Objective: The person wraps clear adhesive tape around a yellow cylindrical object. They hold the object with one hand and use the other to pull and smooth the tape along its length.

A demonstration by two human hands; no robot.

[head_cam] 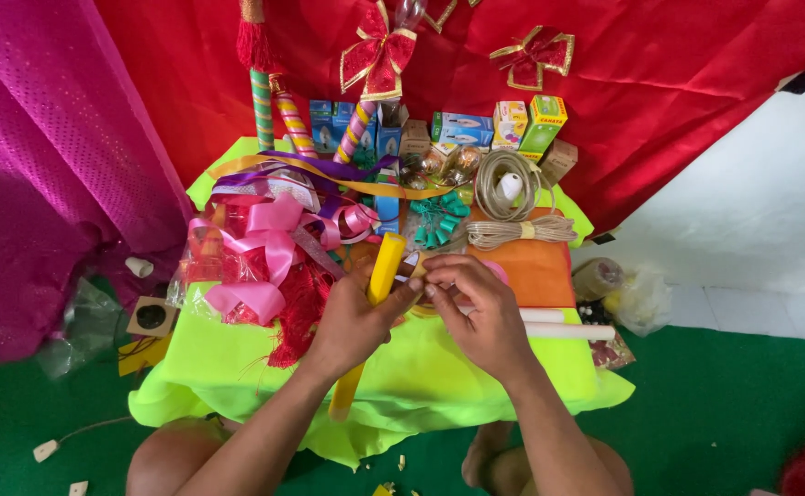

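Yellow stick (379,285) lies slanted across the front of the counter (237,367), which is draped in lime-green cloth; its top end points toward the teal clips (439,220) and its lower end hangs past the front edge. The person's left hand (352,321) wraps around its middle, fingers closed on it. The right hand (480,308) meets the left at the fingertips, pinching something too small to make out. Pink ribbon bows (269,248) sit just left of the stick, coiled twine (512,207) behind, and an orange cloth (535,266) to the right.
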